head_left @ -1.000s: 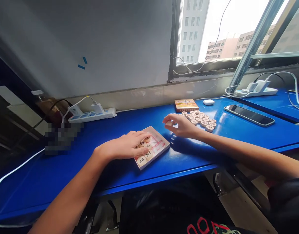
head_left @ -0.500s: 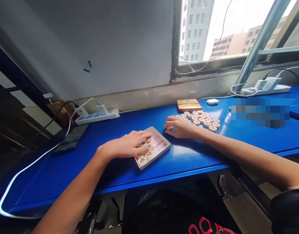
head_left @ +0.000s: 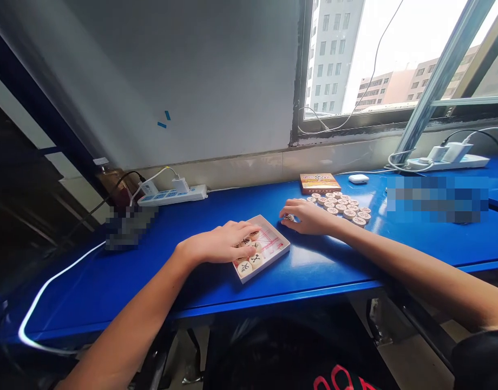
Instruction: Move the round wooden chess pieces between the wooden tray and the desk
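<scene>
Since the earlier frame, our right hand (head_left: 309,218) has come down from a raised pinch onto the bench (head_left: 334,260), and the view has shifted slightly leftward. The right hand now rests palm-down beside the tray (head_left: 273,253), fingertips pinching one round wooden piece (head_left: 288,218) against the bench surface. Our left hand (head_left: 218,245) lies flat over the near-left part of the tray, fingers spread and pressing on the pieces in the tray (head_left: 249,260); we judge that this steadies the tray and keeps the seated pieces aligned.

The remaining loose pieces (head_left: 346,206) sit in tidy rows just behind the right hand, with the box lid (head_left: 320,183) behind them and a white earbud case (head_left: 358,179) to its right. The far-right half of the tray is unoccupied, showing red grid lines.

The tray's near corner lies close to the bench's front edge. Open bench extends to the left of the tray up to a power strip (head_left: 171,195) and its white cable (head_left: 50,292).
</scene>
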`<act>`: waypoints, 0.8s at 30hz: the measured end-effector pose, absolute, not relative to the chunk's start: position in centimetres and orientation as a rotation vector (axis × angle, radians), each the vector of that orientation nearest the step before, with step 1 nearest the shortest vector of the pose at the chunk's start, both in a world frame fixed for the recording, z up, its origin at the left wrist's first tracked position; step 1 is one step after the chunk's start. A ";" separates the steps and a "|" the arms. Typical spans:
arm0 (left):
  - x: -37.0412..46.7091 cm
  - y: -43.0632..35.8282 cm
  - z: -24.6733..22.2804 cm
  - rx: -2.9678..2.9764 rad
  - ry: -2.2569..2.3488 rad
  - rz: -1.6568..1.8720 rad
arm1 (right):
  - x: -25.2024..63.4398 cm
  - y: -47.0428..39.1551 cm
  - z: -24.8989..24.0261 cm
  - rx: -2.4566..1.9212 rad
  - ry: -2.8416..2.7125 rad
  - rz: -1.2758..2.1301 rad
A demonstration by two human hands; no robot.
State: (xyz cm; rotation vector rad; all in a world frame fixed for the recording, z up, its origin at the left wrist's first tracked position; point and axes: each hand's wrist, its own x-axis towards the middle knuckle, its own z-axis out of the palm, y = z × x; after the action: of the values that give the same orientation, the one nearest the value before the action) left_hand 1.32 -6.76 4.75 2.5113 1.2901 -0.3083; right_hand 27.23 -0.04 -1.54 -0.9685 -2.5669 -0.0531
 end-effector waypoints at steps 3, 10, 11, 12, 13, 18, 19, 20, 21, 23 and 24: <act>1.2 -6.6 4.5 2.526 1.270 -0.305 | 27.2 0.0 -1.5 -0.966 -2.565 -0.058; 0.9 -6.4 4.2 2.528 1.270 -0.302 | 27.4 0.2 -1.6 -0.960 -2.555 -0.030; 1.0 -6.4 4.2 2.531 1.276 -0.297 | 27.4 0.2 -1.6 -0.954 -2.554 -0.028; 1.0 -6.4 4.2 2.533 1.277 -0.282 | 27.4 0.2 -1.6 -0.947 -2.557 -0.025; 1.0 -6.3 4.2 2.528 1.270 -0.258 | 27.4 0.2 -1.6 -0.943 -2.561 -0.021; 0.7 -6.0 4.0 2.434 1.261 -0.076 | 27.4 0.2 -1.5 -0.984 -2.542 -0.033; 0.6 -5.9 4.0 2.439 1.277 -0.045 | 27.4 0.2 -1.4 -0.983 -2.545 -0.035; 0.6 -5.8 3.9 2.458 1.287 -0.013 | 27.5 0.2 -1.4 -0.974 -2.554 -0.029; 0.7 -5.8 3.8 2.482 1.289 0.018 | 27.5 0.2 -1.3 -0.961 -2.565 -0.013; 0.8 -5.6 3.6 2.511 1.276 0.074 | 27.7 0.2 -1.2 -0.940 -2.583 0.026; 0.9 -5.5 3.4 2.514 1.276 0.097 | 27.8 0.3 -1.1 -0.937 -2.590 0.039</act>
State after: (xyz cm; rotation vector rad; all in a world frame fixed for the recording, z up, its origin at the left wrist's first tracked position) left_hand 0.94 -5.47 3.41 2.5139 1.2760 0.0971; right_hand 27.84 0.28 -1.13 -0.9375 -2.5900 0.0392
